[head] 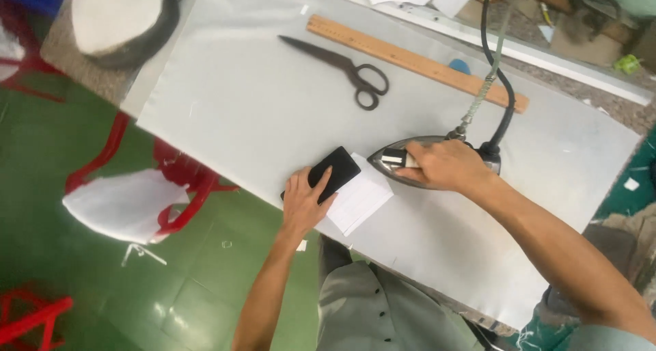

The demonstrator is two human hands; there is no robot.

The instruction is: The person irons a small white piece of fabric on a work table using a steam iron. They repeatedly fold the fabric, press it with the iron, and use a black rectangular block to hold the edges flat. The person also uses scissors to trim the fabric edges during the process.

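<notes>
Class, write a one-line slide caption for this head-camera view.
Right hand grips a grey metal iron beside folded white fabric while the left hand presses a flat black block onto it.

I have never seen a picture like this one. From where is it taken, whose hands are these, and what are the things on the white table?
The one picture comes from a camera worn on a person's head, looking down at their own bare hands. The right hand grips a metal iron with hoses. The left hand presses a flat black block onto a white fabric piece. Farther back on the white table lie black scissors and a wooden ruler. A red chair stands on the green floor.
</notes>
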